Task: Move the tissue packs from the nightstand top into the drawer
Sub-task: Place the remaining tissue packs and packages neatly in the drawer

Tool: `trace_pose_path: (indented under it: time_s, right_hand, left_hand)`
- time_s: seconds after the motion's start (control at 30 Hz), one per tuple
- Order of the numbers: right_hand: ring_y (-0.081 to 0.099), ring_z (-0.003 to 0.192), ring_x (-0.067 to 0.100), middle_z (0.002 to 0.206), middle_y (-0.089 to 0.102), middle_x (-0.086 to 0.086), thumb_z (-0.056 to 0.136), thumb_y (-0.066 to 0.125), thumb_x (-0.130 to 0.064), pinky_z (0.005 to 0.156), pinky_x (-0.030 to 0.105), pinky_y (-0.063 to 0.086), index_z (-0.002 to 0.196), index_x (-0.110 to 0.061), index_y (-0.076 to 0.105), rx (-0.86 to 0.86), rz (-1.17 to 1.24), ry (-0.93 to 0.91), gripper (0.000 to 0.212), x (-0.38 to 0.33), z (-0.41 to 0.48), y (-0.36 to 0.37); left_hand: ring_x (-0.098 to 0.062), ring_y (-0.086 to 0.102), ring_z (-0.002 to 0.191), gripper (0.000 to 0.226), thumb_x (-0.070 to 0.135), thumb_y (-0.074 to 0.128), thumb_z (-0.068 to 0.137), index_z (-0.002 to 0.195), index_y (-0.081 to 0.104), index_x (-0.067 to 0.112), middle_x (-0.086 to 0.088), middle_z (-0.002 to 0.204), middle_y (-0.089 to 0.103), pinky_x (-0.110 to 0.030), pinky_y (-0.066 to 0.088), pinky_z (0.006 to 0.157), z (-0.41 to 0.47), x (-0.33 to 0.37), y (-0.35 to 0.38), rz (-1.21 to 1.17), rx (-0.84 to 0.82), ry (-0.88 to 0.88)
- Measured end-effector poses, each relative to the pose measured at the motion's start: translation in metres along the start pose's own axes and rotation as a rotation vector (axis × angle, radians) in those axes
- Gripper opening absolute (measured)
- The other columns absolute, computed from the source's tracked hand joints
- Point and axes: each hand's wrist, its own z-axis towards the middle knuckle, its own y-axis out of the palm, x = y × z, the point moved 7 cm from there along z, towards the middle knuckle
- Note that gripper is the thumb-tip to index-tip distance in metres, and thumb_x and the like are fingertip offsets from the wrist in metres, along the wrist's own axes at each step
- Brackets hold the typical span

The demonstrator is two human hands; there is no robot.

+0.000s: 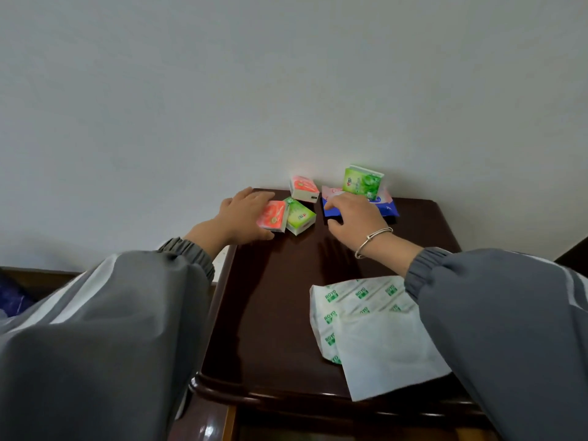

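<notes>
Several small tissue packs lie at the back of the dark wooden nightstand top (273, 313). My left hand (241, 218) grips a red pack (273, 216), which touches a green pack (300, 216). Another red pack (304, 188) stands behind them by the wall. My right hand (353, 214) rests with spread fingers on a flat blue pack (386, 208). A green pack (362, 182) stands upright on the blue one. A large white pack with green print (375, 326) lies near the front edge, partly under my right sleeve. The drawer is barely visible below the front edge.
A white wall rises directly behind the nightstand. At the far left sits a lower wooden surface with a blue item (12, 297). My grey sleeves cover both lower corners of the view.
</notes>
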Motion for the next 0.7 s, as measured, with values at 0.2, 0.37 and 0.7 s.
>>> trace_pose_path:
  time_s: [0.2,0.37,0.7]
  right_hand:
    - [0.051,0.105,0.031,0.111,0.058,0.010,0.080,0.058,-0.015,0.087,0.040,0.040,0.106,-0.012,0.059,0.333,-0.048,0.042,0.026,0.013,0.019,-0.026]
    - [0.045,0.119,0.037,0.132,0.045,0.016,0.082,0.064,-0.027,0.094,0.046,0.040,0.130,-0.013,0.042,0.271,-0.017,0.335,0.054,0.079,0.045,-0.037]
    - [0.056,0.108,0.036,0.117,0.061,0.018,0.088,0.060,-0.029,0.088,0.041,0.047,0.119,-0.007,0.050,0.145,0.155,0.452,0.040,0.106,0.056,-0.016]
  left_hand:
    - [-0.022,0.052,0.110,0.060,0.050,0.070,0.073,0.123,0.049,0.025,0.001,0.117,0.054,-0.041,0.034,0.095,-0.013,-0.006,0.001,-0.059,0.079,-0.013]
    - [-0.022,0.051,0.106,0.067,0.068,0.063,0.069,0.118,0.049,0.024,0.002,0.112,0.051,-0.042,0.030,0.094,-0.036,-0.012,0.011,0.157,-0.114,-0.058]
    - [-0.029,0.038,0.133,0.101,0.075,0.059,0.069,0.143,0.030,0.012,-0.007,0.147,0.036,-0.049,0.029,0.104,0.001,0.025,0.002,-0.049,0.026,-0.184]
